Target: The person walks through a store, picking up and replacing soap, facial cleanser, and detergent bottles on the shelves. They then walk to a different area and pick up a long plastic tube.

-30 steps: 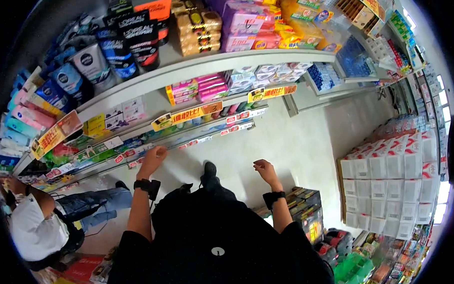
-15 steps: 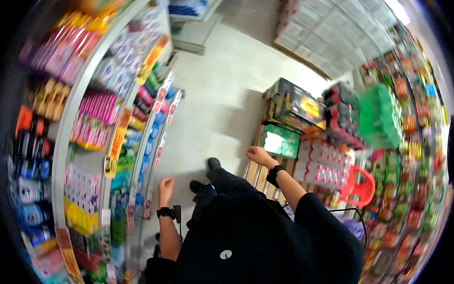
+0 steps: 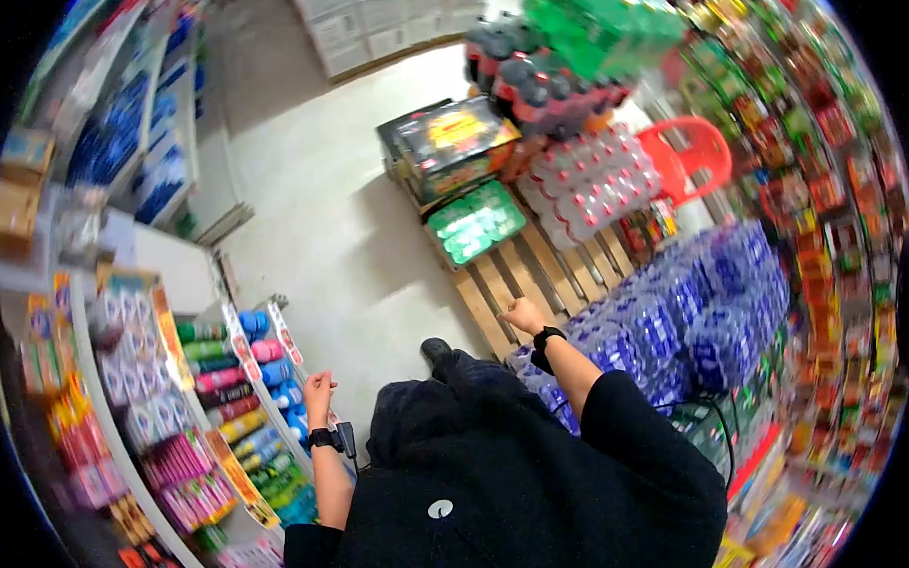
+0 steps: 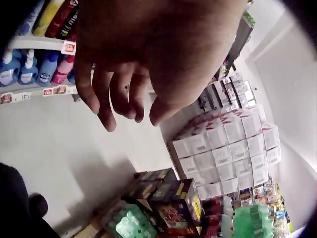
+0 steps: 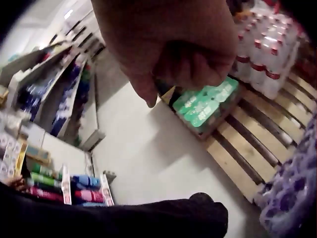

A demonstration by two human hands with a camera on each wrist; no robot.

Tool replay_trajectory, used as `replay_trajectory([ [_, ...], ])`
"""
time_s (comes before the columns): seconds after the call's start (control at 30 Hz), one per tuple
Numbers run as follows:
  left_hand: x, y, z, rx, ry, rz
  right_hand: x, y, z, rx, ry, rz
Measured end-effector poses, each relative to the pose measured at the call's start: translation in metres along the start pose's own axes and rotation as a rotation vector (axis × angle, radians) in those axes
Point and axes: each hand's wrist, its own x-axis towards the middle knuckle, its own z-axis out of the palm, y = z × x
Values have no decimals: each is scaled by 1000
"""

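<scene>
My left hand (image 3: 318,394) hangs in the air beside the shelf of bottles (image 3: 245,417), holding nothing. Its fingers (image 4: 119,96) are loosely bent in the left wrist view. My right hand (image 3: 526,315) holds nothing either and overlaps the edge of a wooden pallet (image 3: 489,295) in the head view. Loosely curled fingers show in the right wrist view, with the thumb pointing down. On the pallet are a green shrink-wrapped pack (image 3: 477,223), a pack of clear bottles with red caps (image 3: 588,189) and blue-purple wrapped bottle packs (image 3: 694,312).
Dark printed boxes (image 3: 454,144) stand at the pallet's far end, near dark bottle packs (image 3: 556,92) and green bottles (image 3: 604,29). A red plastic chair (image 3: 691,157) is behind. White cartons (image 3: 389,21) are stacked beyond the pale floor (image 3: 326,239). Packed shelves (image 3: 836,257) line the right.
My body and view have turned to the right, away from the toiletries shelf. The pallet and its bottle packs have come in front of me. Both hands stay empty.
</scene>
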Motion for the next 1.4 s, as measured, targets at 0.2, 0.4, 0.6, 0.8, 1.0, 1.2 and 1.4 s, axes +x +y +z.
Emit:
replay_trajectory([
  [0.2, 82, 89, 73, 240, -295, 160, -44, 76, 24, 187, 165, 200],
  [0.4, 146, 174, 175, 470, -609, 323, -141, 79, 44, 398, 394, 424],
  [0.6, 170, 217, 259, 581, -908, 412, -210, 69, 125, 581, 681, 696],
  [0.8, 179, 218, 283, 650, -1063, 388, -237, 37, 176, 591, 704, 818],
  [1.0, 195, 205, 257, 626, -1016, 251, -214, 28, 193, 729, 510, 915],
  [1.2, 214, 212, 199, 564, -781, 244, -132, 71, 193, 495, 373, 757],
  [1.4, 235, 199, 134, 531, -577, 88, -53, 70, 96, 469, 474, 503],
])
